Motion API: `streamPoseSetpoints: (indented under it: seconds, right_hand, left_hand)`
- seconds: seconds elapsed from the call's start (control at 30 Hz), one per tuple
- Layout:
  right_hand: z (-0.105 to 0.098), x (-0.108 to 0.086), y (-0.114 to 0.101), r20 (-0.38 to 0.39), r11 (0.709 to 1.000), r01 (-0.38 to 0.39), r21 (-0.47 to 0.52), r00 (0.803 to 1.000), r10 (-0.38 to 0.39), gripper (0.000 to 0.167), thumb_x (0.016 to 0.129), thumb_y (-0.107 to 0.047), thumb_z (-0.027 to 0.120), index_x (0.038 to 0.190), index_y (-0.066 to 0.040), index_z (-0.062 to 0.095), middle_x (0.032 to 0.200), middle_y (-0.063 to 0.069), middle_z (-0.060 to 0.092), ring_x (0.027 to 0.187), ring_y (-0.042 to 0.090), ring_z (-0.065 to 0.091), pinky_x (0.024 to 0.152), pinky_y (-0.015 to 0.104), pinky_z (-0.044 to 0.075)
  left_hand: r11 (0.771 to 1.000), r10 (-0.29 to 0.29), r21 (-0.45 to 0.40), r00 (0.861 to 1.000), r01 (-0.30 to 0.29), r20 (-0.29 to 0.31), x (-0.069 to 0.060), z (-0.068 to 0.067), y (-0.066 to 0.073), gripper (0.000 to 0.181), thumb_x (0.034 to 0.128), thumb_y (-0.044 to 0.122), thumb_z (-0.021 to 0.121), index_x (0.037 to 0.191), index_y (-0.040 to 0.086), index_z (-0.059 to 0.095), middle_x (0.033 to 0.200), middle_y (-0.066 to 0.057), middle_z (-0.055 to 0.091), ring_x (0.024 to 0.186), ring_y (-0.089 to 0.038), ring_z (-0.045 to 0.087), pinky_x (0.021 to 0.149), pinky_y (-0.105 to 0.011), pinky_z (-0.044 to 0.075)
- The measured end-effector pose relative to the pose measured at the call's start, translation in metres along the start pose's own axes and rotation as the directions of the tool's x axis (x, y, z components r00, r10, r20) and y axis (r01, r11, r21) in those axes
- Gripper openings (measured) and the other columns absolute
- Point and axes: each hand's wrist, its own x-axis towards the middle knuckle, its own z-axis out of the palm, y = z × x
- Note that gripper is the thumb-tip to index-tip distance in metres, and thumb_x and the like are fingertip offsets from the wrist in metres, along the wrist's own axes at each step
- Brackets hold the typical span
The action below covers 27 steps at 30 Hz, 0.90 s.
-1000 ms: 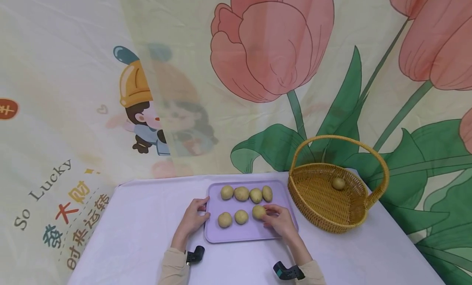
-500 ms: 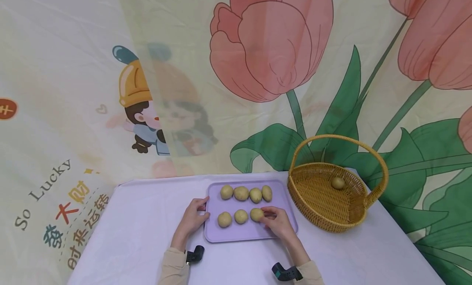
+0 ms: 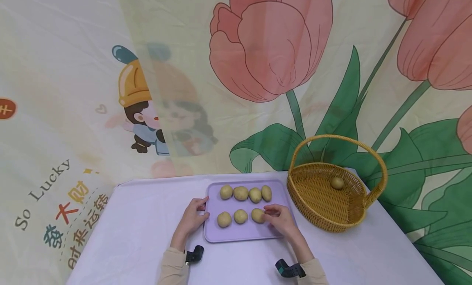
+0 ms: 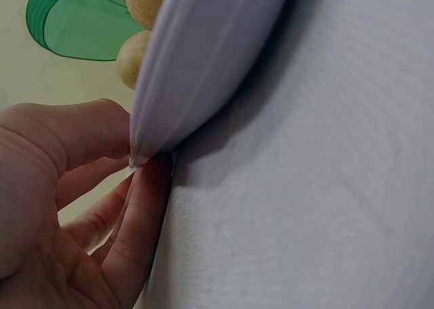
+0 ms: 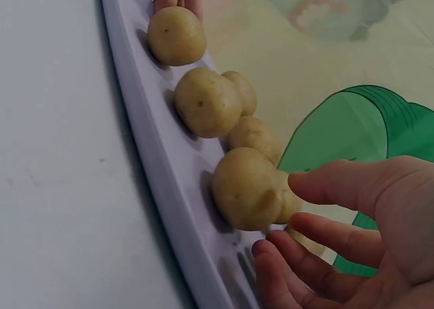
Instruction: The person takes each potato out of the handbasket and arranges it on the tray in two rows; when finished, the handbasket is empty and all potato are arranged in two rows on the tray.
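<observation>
A lilac tray (image 3: 239, 233) lies on the table bearing several potatoes in two rows. My left hand (image 3: 192, 217) holds the tray's left edge; in the left wrist view the thumb and fingers (image 4: 146, 214) meet at the rim. At the right end of the front row sits a potato (image 3: 257, 215). Close beside it is my right hand (image 3: 281, 221), its fingers parted and holding nothing in the right wrist view, just off that potato (image 5: 245, 188). The front row also has a middle potato (image 3: 241, 216) and a left one (image 3: 224, 220). Behind them lies the back row (image 3: 241, 193).
A wicker basket (image 3: 313, 215) with a tall arched handle stands right of the tray, one potato (image 3: 337, 183) inside it. White cloth (image 3: 140, 219) covers the table. A printed curtain (image 3: 184, 71) hangs directly behind.
My right hand first shifted the front-right potato slightly left, then drew back a little to the right, letting go of it. The left hand keeps its place at the tray.
</observation>
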Motion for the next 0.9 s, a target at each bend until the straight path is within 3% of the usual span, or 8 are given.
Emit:
streamPoseSetpoints:
  seconds: [0.33, 0.7, 0.9]
  right_hand:
    - [-0.029, 0.006, -0.019, -0.078, 0.997, -0.004, -0.076, 0.997, -0.002, 0.03, 0.086, -0.001, 0.07, 0.112, 0.013, 0.066, 0.098, 0.018, 0.07, 0.086, 0.029, 0.069, 0.069, 0.028, 0.055]
    - [-0.085, 0.016, -0.045, -0.1, 0.995, -0.024, -0.1, 0.995, 0.014, 0.037, 0.096, -0.014, 0.063, 0.125, 0.008, 0.06, 0.115, 0.021, 0.064, 0.101, 0.03, 0.065, 0.081, 0.031, 0.056]
    - [-0.116, 0.026, -0.046, -0.145, 0.991, -0.034, -0.133, 0.989, 0.014, 0.043, 0.098, -0.02, 0.059, 0.13, 0.008, 0.056, 0.124, 0.025, 0.058, 0.11, 0.036, 0.06, 0.086, 0.033, 0.054]
  left_hand:
    - [1.0, 0.023, 0.005, 1.0, -0.023, -0.013, -0.001, 0.0, 0.0, 0.056, 0.0776, -0.005, 0.071, 0.132, -0.006, 0.058, 0.115, -0.017, 0.056, 0.097, -0.028, 0.062, 0.087, -0.04, 0.049]
    - [1.0, 0.026, -0.003, 1.0, -0.026, -0.004, -0.001, -0.001, -0.001, 0.056, 0.0773, -0.006, 0.071, 0.132, -0.007, 0.058, 0.115, -0.018, 0.056, 0.097, -0.028, 0.062, 0.087, -0.04, 0.049]
    - [0.999, 0.034, -0.009, 0.999, -0.034, -0.004, 0.0, -0.001, 0.0, 0.057, 0.0766, -0.007, 0.071, 0.132, -0.008, 0.057, 0.115, -0.019, 0.056, 0.097, -0.029, 0.062, 0.087, -0.04, 0.049]
